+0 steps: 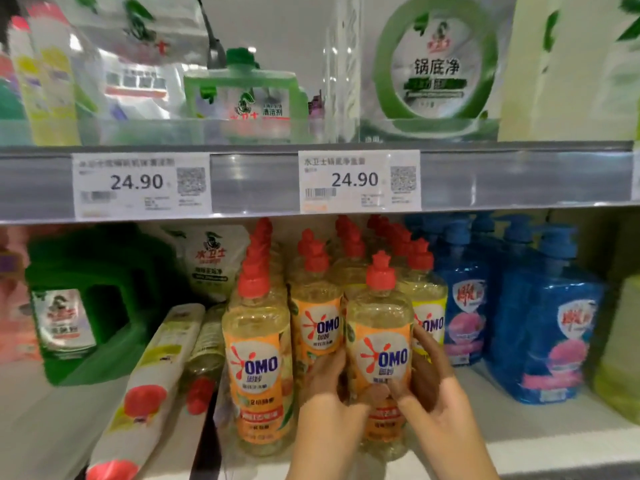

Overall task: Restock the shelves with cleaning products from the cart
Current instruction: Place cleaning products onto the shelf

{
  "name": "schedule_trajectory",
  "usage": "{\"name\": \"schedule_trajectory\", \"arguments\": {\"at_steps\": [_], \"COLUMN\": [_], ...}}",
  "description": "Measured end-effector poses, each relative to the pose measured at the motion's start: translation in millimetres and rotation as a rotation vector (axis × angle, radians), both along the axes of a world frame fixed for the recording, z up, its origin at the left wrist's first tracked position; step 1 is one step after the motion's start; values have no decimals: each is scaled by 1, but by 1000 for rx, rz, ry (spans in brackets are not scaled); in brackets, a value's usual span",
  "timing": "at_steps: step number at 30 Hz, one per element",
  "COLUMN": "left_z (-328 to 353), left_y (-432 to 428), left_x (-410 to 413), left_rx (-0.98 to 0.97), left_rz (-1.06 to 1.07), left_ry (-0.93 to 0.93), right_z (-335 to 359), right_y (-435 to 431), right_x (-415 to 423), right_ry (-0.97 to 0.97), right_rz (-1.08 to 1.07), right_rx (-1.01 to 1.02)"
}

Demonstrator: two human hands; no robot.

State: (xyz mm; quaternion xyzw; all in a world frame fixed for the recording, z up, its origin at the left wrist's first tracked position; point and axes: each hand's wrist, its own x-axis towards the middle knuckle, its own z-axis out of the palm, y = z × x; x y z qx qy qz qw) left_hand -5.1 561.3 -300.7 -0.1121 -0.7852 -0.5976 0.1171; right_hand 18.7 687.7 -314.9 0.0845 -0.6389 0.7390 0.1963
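omo bottle (379, 327) edge behind right hand (433, 382)

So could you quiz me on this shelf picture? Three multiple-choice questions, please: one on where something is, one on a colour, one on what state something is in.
1. Where do the blue pump bottles stand, relative to the OMO bottles?
A) to their left
B) to their right
C) on the shelf above

2. What colour are the OMO caps?
A) red
B) green
C) white

3. How is the front OMO bottle?
A) lying flat
B) upright, untouched
C) upright, gripped by both hands

Answers:
1 B: the blue ones stand just right of the orange group, on the same shelf.
2 A: every cap in the group is red.
3 C: the left hand and right hand wrap round its sides.
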Motion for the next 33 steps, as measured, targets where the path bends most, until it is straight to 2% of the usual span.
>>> {"name": "schedule_trajectory", "arguments": {"at_steps": [7, 10, 13, 19, 21, 23, 26, 29, 33], "left_z": [-8, -12, -12, -13, -18, -23, -26, -25, -24], "left_y": [3, -4, -9, -18, -23, -22, -24, -30, -37], "left_x": [2, 10, 26, 48, 41, 41, 43, 40, 27], "left_rx": [44, -102, -327, -427, -434, -413, -293, -166, -111], "left_rz": [123, 251, 343, 420, 513, 584, 570, 598, 619], "left_ry": [1, 27, 21, 131, 166, 276, 398, 364, 219], "right_z": [-12, -16, -16, -17, -16, -15, -14, -14, -16], "right_y": [0, -7, -23, -35, -33, -33, -35, -39, -42], "right_x": [-17, -22, -25, -25, -25, -24, -22, -21, -21], "right_ry": [13, -11, -30, -2, 8, 20, 50, 55, 41], "right_rz": [71, 105, 130, 123, 126, 136, 119, 103, 106], "right_rx": [158, 201, 223, 231, 240, 243, 272, 309, 322]}}
